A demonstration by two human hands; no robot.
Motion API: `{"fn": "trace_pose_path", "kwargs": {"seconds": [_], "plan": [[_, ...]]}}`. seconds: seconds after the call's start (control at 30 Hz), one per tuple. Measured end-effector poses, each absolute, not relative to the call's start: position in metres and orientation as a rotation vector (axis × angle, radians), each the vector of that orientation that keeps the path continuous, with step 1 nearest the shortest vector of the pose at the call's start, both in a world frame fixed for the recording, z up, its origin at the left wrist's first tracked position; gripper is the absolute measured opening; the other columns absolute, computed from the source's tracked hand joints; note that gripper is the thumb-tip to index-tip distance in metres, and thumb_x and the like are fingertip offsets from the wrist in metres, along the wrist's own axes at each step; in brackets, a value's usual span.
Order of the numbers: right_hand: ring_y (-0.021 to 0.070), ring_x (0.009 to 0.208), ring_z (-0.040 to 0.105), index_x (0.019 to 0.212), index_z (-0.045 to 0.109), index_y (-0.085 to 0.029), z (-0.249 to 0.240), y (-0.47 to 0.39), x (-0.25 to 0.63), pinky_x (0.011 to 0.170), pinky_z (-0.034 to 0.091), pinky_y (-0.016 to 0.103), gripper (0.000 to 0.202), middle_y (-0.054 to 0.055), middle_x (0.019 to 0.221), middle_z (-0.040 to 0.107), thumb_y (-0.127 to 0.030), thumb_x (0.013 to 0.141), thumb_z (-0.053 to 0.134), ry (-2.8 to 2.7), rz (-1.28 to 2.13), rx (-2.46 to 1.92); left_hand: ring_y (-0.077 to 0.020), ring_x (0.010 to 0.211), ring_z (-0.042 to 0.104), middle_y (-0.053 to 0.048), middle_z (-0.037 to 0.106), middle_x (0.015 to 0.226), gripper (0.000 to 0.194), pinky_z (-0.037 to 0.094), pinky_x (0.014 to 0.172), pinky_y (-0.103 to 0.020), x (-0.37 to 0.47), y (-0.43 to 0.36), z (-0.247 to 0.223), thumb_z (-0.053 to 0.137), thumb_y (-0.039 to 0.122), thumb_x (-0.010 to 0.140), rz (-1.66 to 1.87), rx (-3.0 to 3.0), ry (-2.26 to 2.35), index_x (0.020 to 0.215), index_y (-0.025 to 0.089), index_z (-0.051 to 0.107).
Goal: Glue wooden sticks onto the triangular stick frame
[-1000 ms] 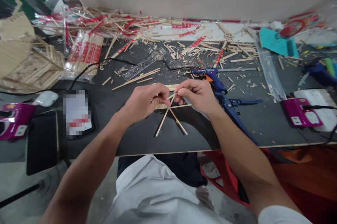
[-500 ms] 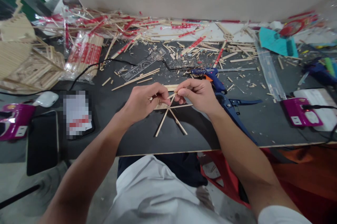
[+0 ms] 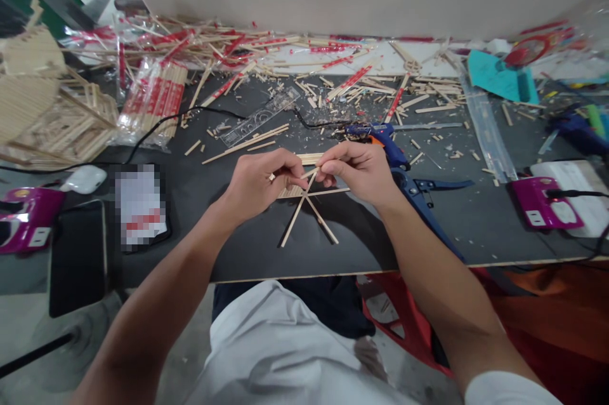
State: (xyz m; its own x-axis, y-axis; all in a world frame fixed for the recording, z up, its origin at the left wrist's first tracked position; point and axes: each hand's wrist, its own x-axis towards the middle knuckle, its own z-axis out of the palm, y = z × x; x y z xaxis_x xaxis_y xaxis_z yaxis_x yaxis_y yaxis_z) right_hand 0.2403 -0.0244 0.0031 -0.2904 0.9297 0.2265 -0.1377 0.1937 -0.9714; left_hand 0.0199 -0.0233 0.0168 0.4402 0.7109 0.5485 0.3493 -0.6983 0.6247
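Head view: your two hands, left (image 3: pixel 257 183) and right (image 3: pixel 358 173), come together over one stick frame (image 3: pixel 294 221), mid-table near the front. Both pinch one short stick (image 3: pixel 311 172), left at one end, right at the other; fingers hide the exact contact. Two frame legs splay toward you, one crossbar runs sideways. Counts: two blue glue guns (image 3: pixel 387 141), one blue cutter (image 3: pixel 423 202), one clear ruler (image 3: pixel 261 118), two purple power boxes (image 3: pixel 542 208), two phones (image 3: pixel 78 252) on your left. Legs stop short of the front edge (image 3: pixel 328 276), dark tabletop between; cutter handle ends close to that edge, black phone juts past it. Clear plastic packets (image 3: pixel 153 100) at left hold red-printed sticks, too many to count; teal carton (image 3: pixel 497 78) back right, contents can't be told.
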Motion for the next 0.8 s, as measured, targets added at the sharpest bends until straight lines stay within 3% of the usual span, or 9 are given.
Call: {"fn": "trace_pose_path", "kwargs": {"seconds": [0.23, 0.5, 0.8], "plan": [[0.0098, 0.053, 0.064, 0.081, 0.077, -0.02, 0.0022, -0.0264, 0.2397, 0.052, 0.055, 0.022, 0.018, 0.001, 0.068, 0.075, -0.036, 0.081, 0.084, -1.397, 1.272, -0.829, -0.0075, 0.065, 0.07, 0.006, 0.073, 0.071, 0.024, 0.05, 0.062, -0.015, 0.0231, -0.0235, 0.0165, 0.055, -0.004, 0.078, 1.291, 2.314, 0.839, 0.078, 0.019, 0.061], [0.0098, 0.053, 0.065, 0.082, 0.078, -0.02, 0.0014, -0.0246, 0.2416, 0.053, 0.055, 0.022, 0.01, 0.0, 0.068, 0.076, -0.028, 0.083, 0.082, -1.423, 1.209, -0.808, -0.0079, 0.058, 0.067, 0.003, 0.075, 0.072, 0.007, 0.049, 0.058, -0.017, 0.0232, -0.0246, 0.0198, 0.071, 0.015, 0.087, 1.188, 2.195, 0.928, 0.081, 0.018, 0.069], [0.0113, 0.053, 0.066, 0.08, 0.079, -0.021, 0.0033, -0.0263, 0.2401, 0.053, 0.057, 0.024, 0.012, 0.0, 0.067, 0.076, -0.032, 0.079, 0.083, -1.446, 1.16, -0.863, -0.0061, 0.057, 0.067, 0.006, 0.071, 0.066, 0.023, 0.047, 0.058, -0.015, 0.0208, -0.0219, 0.0173, 0.053, -0.003, 0.078, 1.197, 2.258, 0.883, 0.077, 0.017, 0.064]]}}
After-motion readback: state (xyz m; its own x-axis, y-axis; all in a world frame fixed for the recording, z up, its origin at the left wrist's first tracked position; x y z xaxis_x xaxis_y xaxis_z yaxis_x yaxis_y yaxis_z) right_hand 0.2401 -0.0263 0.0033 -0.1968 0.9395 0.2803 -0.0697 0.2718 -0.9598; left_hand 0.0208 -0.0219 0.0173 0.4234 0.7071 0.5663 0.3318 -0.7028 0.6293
